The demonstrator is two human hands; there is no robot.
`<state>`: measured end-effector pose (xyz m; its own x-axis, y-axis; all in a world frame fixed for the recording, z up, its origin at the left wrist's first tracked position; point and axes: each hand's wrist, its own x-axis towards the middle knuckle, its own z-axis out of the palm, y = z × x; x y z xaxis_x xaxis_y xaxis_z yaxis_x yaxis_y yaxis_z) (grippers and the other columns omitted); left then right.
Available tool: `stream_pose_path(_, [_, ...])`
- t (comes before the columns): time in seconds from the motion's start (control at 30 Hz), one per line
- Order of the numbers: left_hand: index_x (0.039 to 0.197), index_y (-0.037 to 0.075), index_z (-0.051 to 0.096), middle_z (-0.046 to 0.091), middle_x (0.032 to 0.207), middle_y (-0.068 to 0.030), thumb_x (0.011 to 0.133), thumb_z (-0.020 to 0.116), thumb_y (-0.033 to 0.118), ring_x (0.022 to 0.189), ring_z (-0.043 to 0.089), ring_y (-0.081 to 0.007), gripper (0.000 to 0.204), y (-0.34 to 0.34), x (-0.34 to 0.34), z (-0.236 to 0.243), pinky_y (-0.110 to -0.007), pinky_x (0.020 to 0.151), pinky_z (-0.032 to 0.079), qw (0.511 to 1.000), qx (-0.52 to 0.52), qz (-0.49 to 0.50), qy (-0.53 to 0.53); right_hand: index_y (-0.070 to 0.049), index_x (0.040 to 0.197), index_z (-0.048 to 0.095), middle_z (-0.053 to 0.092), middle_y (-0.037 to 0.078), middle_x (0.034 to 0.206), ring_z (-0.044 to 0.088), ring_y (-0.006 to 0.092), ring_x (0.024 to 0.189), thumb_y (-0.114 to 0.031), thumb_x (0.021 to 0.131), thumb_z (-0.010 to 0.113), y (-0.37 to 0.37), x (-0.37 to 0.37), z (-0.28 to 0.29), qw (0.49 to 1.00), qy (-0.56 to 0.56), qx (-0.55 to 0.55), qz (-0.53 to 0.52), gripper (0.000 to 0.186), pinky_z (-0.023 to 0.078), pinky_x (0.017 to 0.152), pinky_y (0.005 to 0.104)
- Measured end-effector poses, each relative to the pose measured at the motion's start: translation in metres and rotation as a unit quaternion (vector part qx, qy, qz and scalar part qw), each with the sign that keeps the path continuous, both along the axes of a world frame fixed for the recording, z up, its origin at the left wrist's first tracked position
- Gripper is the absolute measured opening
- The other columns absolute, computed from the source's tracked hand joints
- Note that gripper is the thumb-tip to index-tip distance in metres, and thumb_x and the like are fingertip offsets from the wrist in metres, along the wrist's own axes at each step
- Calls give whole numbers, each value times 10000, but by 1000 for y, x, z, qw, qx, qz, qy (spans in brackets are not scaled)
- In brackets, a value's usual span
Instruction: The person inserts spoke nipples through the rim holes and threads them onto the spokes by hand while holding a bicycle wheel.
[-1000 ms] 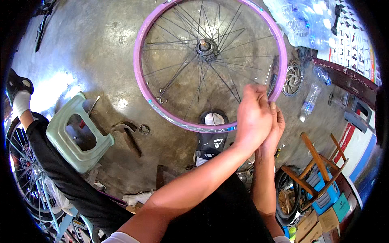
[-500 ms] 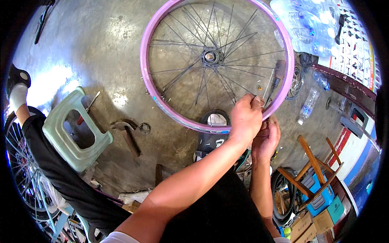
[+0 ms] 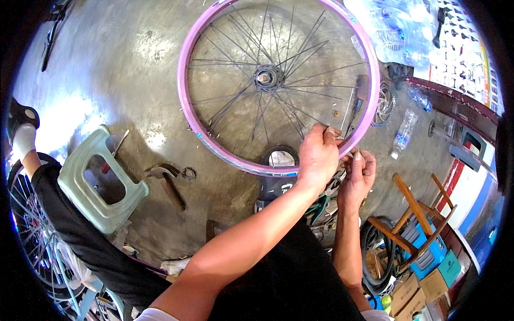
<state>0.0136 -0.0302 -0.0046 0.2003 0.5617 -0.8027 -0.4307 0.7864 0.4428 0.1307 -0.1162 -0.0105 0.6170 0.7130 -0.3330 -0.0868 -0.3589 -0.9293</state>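
Rim (image 3: pixel 183 85) purple w/ blk spokes (image 3: pixel 305 59), L fingers (image 3: pixel 320 130) inside, R fingers (image 3: pixel 368 160) outside, both grips unclear

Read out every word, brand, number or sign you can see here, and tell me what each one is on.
I'll give places, not wording.
Purple rim: dark and blue lettering on its near side, too small to read reliably.
Dark shoe: white lettering, blurred.
Poster at upper right: print too small to read.
Brown cartons: faint print, too small to read.
Teal box: small dark mark, too small to read.
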Motion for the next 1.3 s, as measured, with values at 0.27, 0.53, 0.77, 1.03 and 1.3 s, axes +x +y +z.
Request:
stream_pose_path(0.27, [979, -44, 626, 735, 869, -190, 1035, 491, 152, 805, 730, -273, 245, -7, 11, -14, -399, 757, 552, 999, 18, 13, 40, 14, 1023, 709, 604, 24, 1006, 585, 119, 913, -1, 951, 685, 14, -4, -16, 997, -50, 16, 55, 77, 502, 833, 268])
stream_pose_path(0.53, [1008, -74, 576, 665, 963, -141, 1061, 464, 104, 876, 710, -211, 217, -3, 8, -10, -328, 793, 553, 999, 4, -13, 29, 3, 1019, 702, 609, 17, 1006, 598, 122, 929, 4, 948, 689, 17, -8, -22, 998, 31, 46, 17, 71, 503, 850, 272])
stream_pose_path(0.77, [997, -68, 586, 676, 942, -135, 1049, 469, 103, 853, 700, -204, 214, -3, 6, -11, -316, 780, 546, 997, 15, -37, 63, -10, 1006, 695, 622, 13, 972, 604, 116, 901, -13, 941, 710, 17, -6, -16, 998, -40, 17, 50, 66, 509, 837, 266])
stream_pose_path(1.03, [997, -75, 608, 685, 948, -137, 1033, 478, 92, 865, 693, -202, 214, -1, 1, -1, -314, 794, 550, 999, 2, -22, 35, 10, 1016, 683, 619, 35, 1039, 594, 119, 950, 1, 958, 678, 15, -23, -1, 985, -162, 10, 65, 59, 501, 854, 264])
stream_pose_path(1.3, [985, -64, 617, 692, 963, -127, 1040, 458, 83, 875, 685, -198, 223, 3, -5, 11, -321, 812, 557, 998, -11, -37, 41, 5, 1034, 657, 564, 25, 1031, 557, 106, 921, -22, 959, 670, 14, -60, 16, 990, -135, 25, 2, 81, 476, 836, 259])
